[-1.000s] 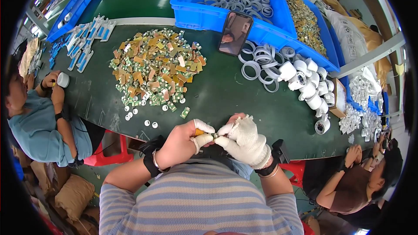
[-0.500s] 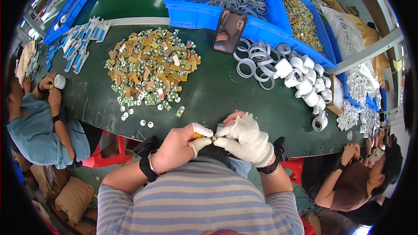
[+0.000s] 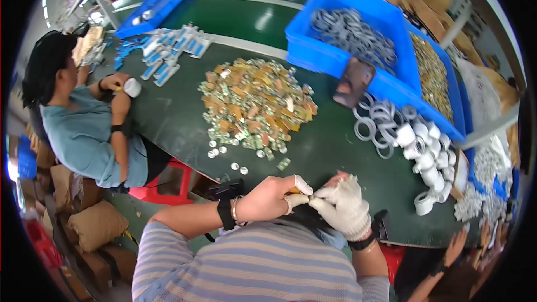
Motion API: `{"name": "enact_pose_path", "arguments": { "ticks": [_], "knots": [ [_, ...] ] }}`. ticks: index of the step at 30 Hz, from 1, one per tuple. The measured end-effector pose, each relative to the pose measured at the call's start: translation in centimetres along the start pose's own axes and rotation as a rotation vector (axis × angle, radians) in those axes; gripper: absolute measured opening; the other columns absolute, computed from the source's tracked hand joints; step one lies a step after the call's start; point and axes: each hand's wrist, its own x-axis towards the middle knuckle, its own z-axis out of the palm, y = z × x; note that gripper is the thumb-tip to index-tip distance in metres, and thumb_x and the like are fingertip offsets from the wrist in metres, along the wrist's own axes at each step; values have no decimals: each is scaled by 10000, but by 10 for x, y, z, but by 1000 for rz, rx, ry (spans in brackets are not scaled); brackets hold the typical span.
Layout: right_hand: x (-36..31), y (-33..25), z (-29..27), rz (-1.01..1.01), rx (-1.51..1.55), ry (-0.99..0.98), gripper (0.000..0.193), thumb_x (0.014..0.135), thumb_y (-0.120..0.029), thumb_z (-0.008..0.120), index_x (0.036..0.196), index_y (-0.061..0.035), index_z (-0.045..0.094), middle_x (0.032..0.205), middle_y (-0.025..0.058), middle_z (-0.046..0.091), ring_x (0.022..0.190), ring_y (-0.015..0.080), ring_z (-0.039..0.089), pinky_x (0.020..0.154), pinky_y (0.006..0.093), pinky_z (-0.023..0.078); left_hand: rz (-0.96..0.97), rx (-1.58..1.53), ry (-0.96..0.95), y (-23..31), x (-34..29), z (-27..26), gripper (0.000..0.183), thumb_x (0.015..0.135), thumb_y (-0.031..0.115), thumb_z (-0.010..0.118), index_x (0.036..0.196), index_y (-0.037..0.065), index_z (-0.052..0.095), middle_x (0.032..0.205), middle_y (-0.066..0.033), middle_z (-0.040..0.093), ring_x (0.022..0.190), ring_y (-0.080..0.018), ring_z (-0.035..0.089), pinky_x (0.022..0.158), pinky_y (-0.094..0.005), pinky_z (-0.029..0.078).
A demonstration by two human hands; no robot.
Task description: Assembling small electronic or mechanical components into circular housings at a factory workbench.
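Observation:
My left hand (image 3: 271, 197), with white covers on its thumb and finger, is closed in a pinch. A small orange-yellow piece (image 3: 294, 190) shows between those fingers; its full shape is hidden. Facing it, my right hand (image 3: 344, 204) wears a white knit glove and pinches too. The fingertips of both hands meet at the table's near edge, over something too small and blurred to name. Just beyond lies a heap of small green and yellow circuit boards (image 3: 254, 103), with one loose board (image 3: 283, 164) and several white round pieces (image 3: 235, 166) on its near side.
A blue bin (image 3: 305, 50) of grey rings stands at the far right, a phone (image 3: 353, 83) leaning on it. Grey rings (image 3: 364, 128) and white cylindrical housings (image 3: 426, 159) lie nearer. At left sits a co-worker (image 3: 92, 128) holding a white round part; another person's hand (image 3: 456, 246) shows at right.
The view has turned, so the table's contents appear farther right and tilted. My hands stay pinched together. The co-worker at right now shows a hand spread out.

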Motion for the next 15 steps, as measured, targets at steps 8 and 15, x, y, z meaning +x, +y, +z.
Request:
{"name": "enact_pose_path", "arguments": {
  "ticks": [8, 15],
  "knots": [
    [-25, 0, -6, 135, 204, 205, 362, 845, -177, 820, 1191, -125, 726, 1221, 127, 714, 1144, 326, 666, 965, 443, 525, -37, 535, 857, 18, -44, -163, 137, 960, 90, 728, 1087, 46, 701, 895, 8, 659, 776, -81, 580, 689, -238, 467],
    [-66, 24, -32, 424, -227, 611, 259, 899, -205, 794, 1132, -100, 755, 1228, 149, 698, 1131, 333, 664, 983, 433, 528, -227, 497, 774, -106, -49, -276, 577, 1086, 214, 611, 1594, 67, 381, 1513, -145, 546, 1336, -201, 565, 1083, -331, 447]
  ]
}}
